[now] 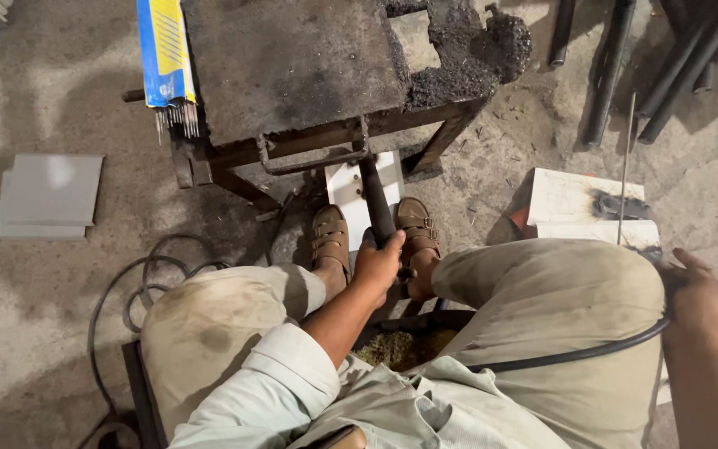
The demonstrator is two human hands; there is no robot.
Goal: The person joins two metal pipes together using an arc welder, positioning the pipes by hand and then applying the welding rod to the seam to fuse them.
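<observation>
I sit with my knees apart over a concrete floor. My left hand (378,264) is closed around the near end of a dark metal pipe (373,198) that runs between my sandalled feet (331,238) up to the frame of a rusty metal table (292,66). Out past my right knee, my right hand (696,301) grips a dark electrode holder (655,256), mostly hidden by the hand and knee. A thin welding rod (625,162) rises from it. A black cable (575,356) crosses my right thigh to that hand.
A blue and yellow packet of welding rods (164,54) hangs over the table's left edge. Slag crusts the table's right corner (479,50). Grey tiles (47,195) lie left, a white block (579,199) right, black pipes (612,79) upper right, coiled cable (139,287) beside my left knee.
</observation>
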